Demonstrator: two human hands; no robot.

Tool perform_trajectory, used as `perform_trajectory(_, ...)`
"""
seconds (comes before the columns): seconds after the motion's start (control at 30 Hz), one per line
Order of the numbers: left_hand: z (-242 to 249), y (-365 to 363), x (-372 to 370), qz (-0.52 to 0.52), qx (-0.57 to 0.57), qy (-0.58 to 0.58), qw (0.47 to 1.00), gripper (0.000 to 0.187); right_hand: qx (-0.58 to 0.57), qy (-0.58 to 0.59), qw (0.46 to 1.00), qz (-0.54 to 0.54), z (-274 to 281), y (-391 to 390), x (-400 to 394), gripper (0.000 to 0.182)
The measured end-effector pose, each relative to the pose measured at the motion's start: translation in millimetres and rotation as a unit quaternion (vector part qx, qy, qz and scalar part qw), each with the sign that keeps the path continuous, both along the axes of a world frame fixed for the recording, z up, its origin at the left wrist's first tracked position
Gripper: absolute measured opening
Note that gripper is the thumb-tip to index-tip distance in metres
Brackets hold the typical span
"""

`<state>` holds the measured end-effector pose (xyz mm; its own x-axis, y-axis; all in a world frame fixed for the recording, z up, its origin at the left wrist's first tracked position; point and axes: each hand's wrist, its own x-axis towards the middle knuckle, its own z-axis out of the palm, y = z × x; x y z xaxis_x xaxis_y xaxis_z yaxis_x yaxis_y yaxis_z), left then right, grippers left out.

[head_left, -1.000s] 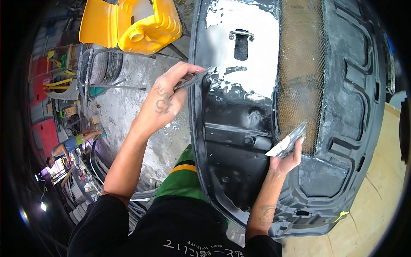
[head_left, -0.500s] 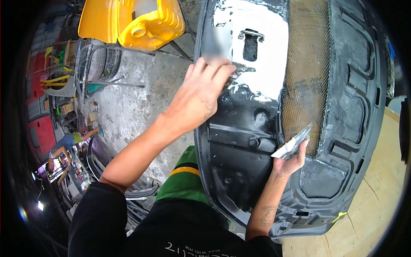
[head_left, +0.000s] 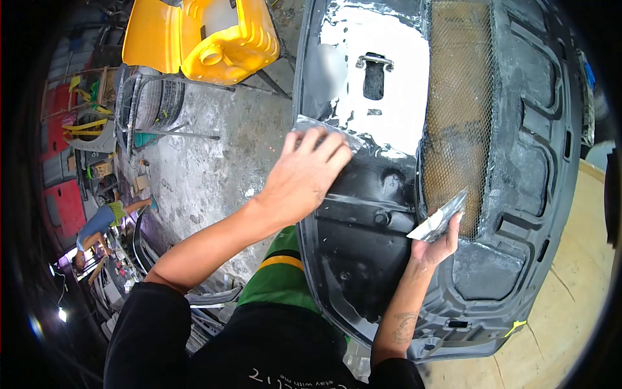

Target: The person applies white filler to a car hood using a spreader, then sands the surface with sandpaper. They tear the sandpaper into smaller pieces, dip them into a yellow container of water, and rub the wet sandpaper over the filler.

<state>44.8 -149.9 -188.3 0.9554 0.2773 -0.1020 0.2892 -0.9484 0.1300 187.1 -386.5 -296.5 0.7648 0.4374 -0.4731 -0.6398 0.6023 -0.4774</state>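
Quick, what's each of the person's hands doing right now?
Left hand: closed on a spreader blade, pressed to the black panel by the white filler.
Right hand: holding a filler-smeared scraper.

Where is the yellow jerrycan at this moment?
In the head view, the yellow jerrycan sits at the top left, just left of the black car panel and above the left hand.
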Motion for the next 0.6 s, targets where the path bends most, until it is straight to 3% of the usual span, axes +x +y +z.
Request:
perform_trajectory(0.07,14,10,3,0.062,-0.027,-0.013,0.998,0.037,-0.014,0.007,1.000,-0.006,-4,-2,-1,0.023)
perform_trajectory(0.2,20,32,26,0.081,-0.014,-0.096,0.992,0.039,-0.005,0.018,1.000,-0.006,-3,-1,0,0.024)
perform_trajectory(0.3,17,36,40,0.103,-0.005,-0.091,0.990,0.051,0.000,0.019,1.000,-0.006,-3,0,0,0.025)
perform_trajectory(0.4,12,32,46,0.116,-0.016,-0.048,0.992,0.051,-0.007,0.016,1.000,-0.007,-1,0,-1,0.025)
perform_trajectory(0.6,-2,2,40,0.096,0.019,-0.067,0.993,0.052,0.000,0.013,1.000,0.008,-3,-3,0,0.026)
